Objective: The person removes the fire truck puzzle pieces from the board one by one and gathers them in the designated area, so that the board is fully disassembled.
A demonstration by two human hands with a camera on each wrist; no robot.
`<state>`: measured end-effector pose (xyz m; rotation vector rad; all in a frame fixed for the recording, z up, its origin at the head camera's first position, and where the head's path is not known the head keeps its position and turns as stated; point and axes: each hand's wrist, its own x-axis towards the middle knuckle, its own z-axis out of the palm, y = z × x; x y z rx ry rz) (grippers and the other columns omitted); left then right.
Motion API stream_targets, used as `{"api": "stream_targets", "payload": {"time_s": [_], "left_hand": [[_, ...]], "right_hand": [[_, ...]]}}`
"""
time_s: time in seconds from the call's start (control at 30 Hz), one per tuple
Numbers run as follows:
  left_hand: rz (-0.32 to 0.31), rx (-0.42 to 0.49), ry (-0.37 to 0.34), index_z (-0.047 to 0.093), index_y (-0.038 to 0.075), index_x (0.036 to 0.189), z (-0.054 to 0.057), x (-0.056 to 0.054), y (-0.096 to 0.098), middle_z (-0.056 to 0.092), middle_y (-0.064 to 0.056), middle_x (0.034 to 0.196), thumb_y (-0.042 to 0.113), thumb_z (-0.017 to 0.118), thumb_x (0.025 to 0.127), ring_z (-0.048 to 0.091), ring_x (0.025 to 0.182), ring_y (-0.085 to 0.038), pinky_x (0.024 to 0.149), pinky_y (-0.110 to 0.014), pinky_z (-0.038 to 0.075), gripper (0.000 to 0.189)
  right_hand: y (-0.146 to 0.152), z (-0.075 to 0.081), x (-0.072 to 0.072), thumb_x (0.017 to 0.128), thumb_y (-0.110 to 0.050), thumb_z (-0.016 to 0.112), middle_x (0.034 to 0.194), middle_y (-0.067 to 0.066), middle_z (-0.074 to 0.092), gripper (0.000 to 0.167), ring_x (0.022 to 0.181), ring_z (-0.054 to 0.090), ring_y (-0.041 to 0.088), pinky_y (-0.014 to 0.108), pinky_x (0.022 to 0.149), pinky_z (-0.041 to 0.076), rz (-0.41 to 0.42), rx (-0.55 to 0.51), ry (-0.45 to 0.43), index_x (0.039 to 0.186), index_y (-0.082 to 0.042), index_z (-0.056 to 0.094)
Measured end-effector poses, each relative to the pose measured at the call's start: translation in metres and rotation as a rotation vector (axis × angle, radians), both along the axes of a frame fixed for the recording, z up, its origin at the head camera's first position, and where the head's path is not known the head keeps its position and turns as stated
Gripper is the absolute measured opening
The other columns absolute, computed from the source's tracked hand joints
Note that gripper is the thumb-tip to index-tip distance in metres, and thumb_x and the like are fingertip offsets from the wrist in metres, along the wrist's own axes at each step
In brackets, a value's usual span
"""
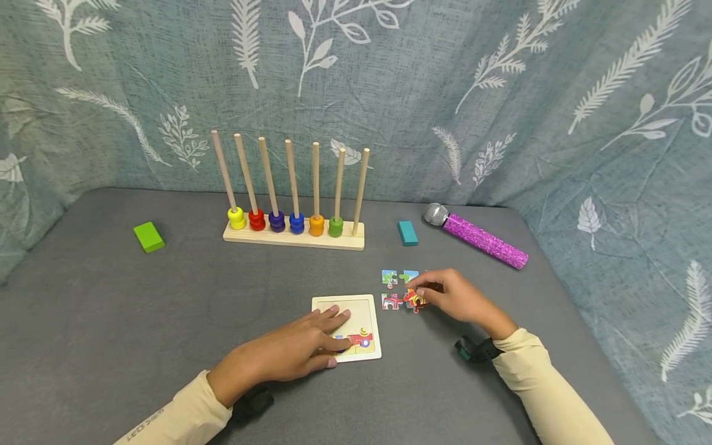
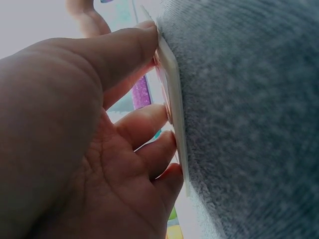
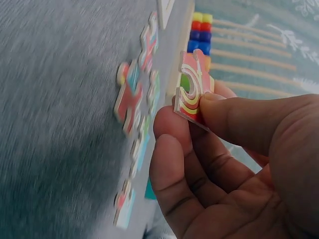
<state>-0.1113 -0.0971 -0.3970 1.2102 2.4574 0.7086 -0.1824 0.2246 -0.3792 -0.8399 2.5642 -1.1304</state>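
My left hand point(image 1: 295, 347) rests with spread, fairly straight fingers on a square wooden puzzle tray point(image 1: 374, 309). In its lower part a few fitted pieces point(image 1: 363, 340) show red and yellow; the fingers hide some of the inside. Between thumb and fingers, my right hand point(image 1: 458, 295) pinches a red and yellow puzzle piece point(image 3: 192, 92), held above the table in the right wrist view. Loose puzzle pieces point(image 1: 389, 278) lie beside and below that hand, right of the tray. The left wrist view shows the tray's edge point(image 2: 174, 94) under the left fingertips.
Behind the tray stands a wooden peg rack point(image 1: 295, 240) with coloured beads on its upright rods. A teal block point(image 1: 408, 233) and a purple glitter microphone point(image 1: 484, 240) lie at the back right. Far left is a green block point(image 1: 148, 237). A patterned cloth point(image 1: 400, 111) hangs behind the table.
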Motion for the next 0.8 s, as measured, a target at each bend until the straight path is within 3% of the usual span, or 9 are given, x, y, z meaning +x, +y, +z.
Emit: {"api": "stream_targets", "payload": {"time_s": [0.1, 0.47, 0.8], "left_hand": [[0.008, -0.002, -0.007, 0.063, 0.009, 0.132, 0.0, 0.0, 0.0, 0.036, -0.017, 0.151, 0.017, 0.067, 0.093, 0.025, 0.142, -0.036, 0.11, -0.054, 0.026, 0.039], [0.016, 0.002, -0.011, 0.062, 0.009, 0.132, 0.0, 0.001, 0.002, 0.036, -0.018, 0.151, 0.016, 0.067, 0.093, 0.024, 0.142, -0.036, 0.11, -0.055, 0.026, 0.04], [0.023, 0.003, -0.026, 0.062, 0.008, 0.132, -0.001, 0.001, 0.001, 0.034, -0.018, 0.152, 0.016, 0.066, 0.093, 0.023, 0.143, -0.035, 0.111, -0.054, 0.023, 0.04]], "right_hand": [[0.007, -0.002, -0.002, 0.093, 0.005, 0.059, 0.1, 0.006, 0.071, 0.02, 0.081, 0.059, 0.01, 0.026, 0.069, 0.05, -0.018, 0.009, 0.0, 0.106, 0.001, 0.073], [0.029, -0.009, -0.006, 0.092, 0.006, 0.06, 0.097, 0.009, 0.069, 0.019, 0.067, 0.054, 0.008, 0.025, 0.057, 0.048, -0.058, 0.023, 0.008, 0.105, 0.002, 0.073], [0.039, -0.012, -0.009, 0.093, 0.005, 0.059, 0.1, 0.011, 0.071, 0.018, 0.084, 0.063, 0.015, 0.027, 0.069, 0.052, -0.036, 0.076, -0.036, 0.105, 0.004, 0.072]]}}
